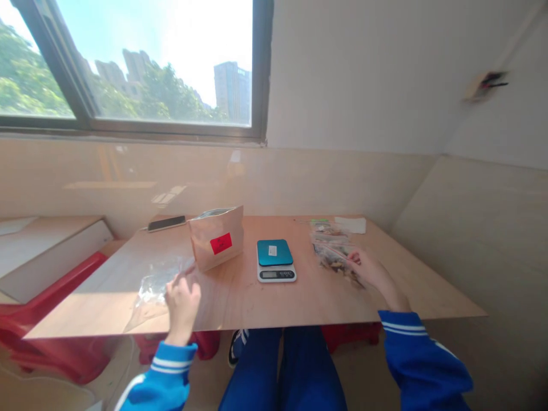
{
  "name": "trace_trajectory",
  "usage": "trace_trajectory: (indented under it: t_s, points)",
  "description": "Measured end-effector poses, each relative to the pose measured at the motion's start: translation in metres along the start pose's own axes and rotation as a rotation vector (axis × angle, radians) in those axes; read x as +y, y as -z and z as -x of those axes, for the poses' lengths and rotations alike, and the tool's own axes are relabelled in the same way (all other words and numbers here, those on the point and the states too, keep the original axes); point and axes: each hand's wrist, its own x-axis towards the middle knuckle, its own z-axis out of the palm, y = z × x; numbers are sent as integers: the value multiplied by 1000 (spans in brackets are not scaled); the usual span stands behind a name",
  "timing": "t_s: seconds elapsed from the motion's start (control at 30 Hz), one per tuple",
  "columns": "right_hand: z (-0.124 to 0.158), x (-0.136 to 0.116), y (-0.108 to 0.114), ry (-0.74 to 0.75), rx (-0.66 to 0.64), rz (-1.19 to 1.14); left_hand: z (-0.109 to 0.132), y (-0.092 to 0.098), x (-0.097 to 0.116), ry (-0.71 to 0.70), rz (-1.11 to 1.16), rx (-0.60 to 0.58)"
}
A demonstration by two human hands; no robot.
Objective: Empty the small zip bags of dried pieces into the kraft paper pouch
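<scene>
My left hand [182,302] rests at the near left of the wooden table [257,302], its fingers touching a pile of empty clear plastic bags [160,279]. My right hand [370,268] grips the near end of a filled clear bag [336,260] with brown pieces inside, lying on the right side of the table. A second filled bag [327,231] lies just behind it. Between my hands stand a brown paper pouch [216,237] with a red label, open at the top, and a small kitchen scale [275,260] with a teal platform.
A phone [166,223] lies at the back left of the table by the wall. A white sheet [351,224] lies at the back right. Red plastic stools [51,337] sit under and left of the table. My blue-trousered legs [282,371] are below the table edge.
</scene>
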Motion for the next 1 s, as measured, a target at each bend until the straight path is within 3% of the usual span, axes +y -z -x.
trace_trajectory:
  t_s: [0.1, 0.17, 0.2, 0.27, 0.37, 0.53, 0.83, 1.0]
  points:
    - [34, -52, 5, -69, -21, -53, 57, -27, 77, -45, 323, -277]
    - [59, -91, -3, -140, 7, -182, 89, -42, 120, 49, 755, -578]
    - [72, -109, -10, -164, -30, -283, 100, -47, 136, 103, 891, -644]
    - [95, -138, -25, -200, -159, -483, 111, -51, 152, 172, 1032, -653]
    - [119, -164, -45, -215, -293, -706, 107, -44, 148, 186, 1052, -574]
    - [129, -179, -56, -134, -458, -876, 97, -31, 126, 160, 983, -446]
    - [133, -194, -63, -125, -375, -809, 85, -20, 121, 90, 751, -369]
    - [136, -197, -64, -139, -326, -876, 79, -14, 114, 8, 785, -426]
